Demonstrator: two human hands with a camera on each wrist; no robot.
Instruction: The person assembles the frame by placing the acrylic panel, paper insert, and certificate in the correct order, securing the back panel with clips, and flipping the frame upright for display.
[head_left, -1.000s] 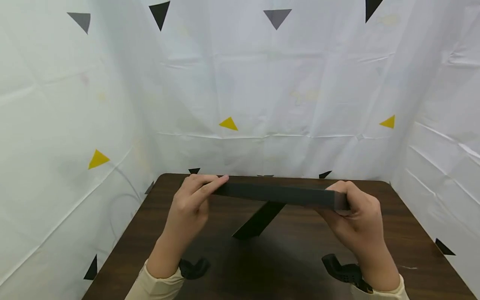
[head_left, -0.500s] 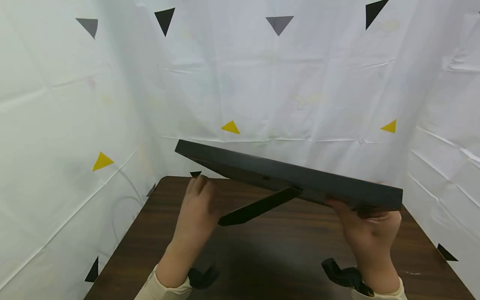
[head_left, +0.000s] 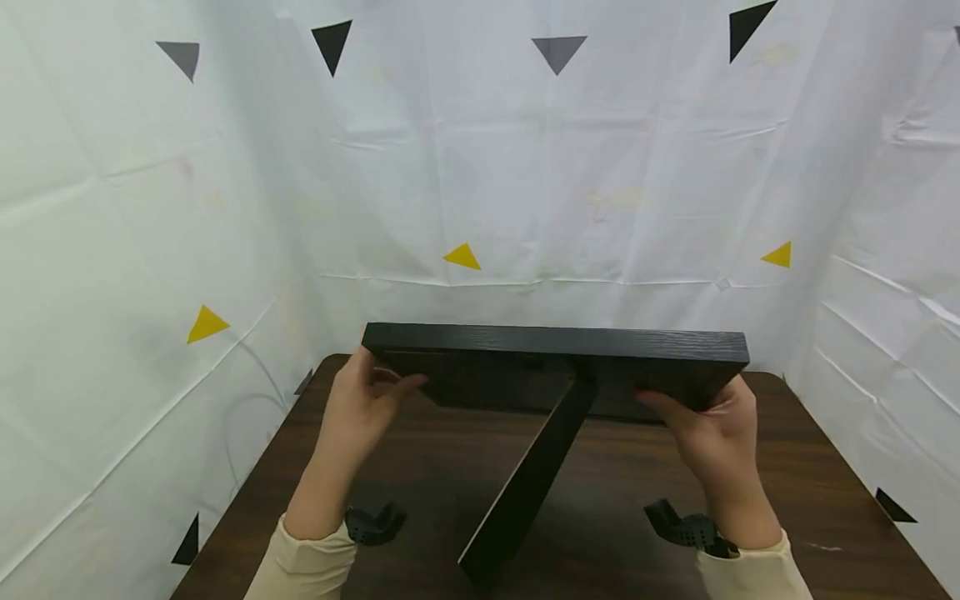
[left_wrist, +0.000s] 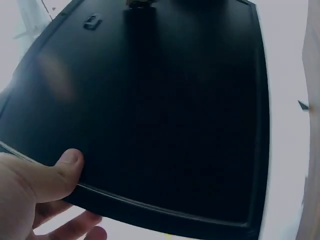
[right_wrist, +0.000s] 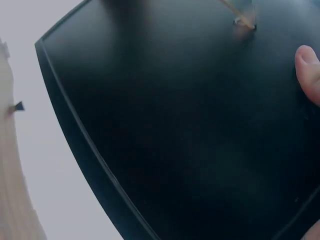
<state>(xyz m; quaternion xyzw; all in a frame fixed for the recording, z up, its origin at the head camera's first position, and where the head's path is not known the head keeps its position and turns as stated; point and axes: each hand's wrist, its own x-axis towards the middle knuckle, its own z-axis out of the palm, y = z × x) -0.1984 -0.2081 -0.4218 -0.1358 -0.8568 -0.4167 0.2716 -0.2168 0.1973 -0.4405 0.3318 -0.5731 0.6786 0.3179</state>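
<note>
A black picture frame (head_left: 555,340) is held up above the table, its back facing me and one long edge toward the head camera. From that back an easel leg (head_left: 528,483) swings out, slanting down to the lower left. My left hand (head_left: 358,410) grips the frame's left side, thumb on the back panel (left_wrist: 165,110) and fingers curled round the rim. My right hand (head_left: 716,437) grips the right side, its thumb (right_wrist: 309,75) against the back; most of its fingers are hidden behind the frame. A small metal hanger (left_wrist: 92,21) shows in the left wrist view. The frame's front is hidden.
A dark wood-grain table (head_left: 645,533) lies under the hands. White sheeting (head_left: 555,183) with black, grey and yellow triangles stands round its back and sides. Each wrist wears a black camera mount (head_left: 375,525).
My left hand let go of the frame and took its left side again. The frame tilted, left end raised, then came back level with its back more visible. The leg hangs lower now.
</note>
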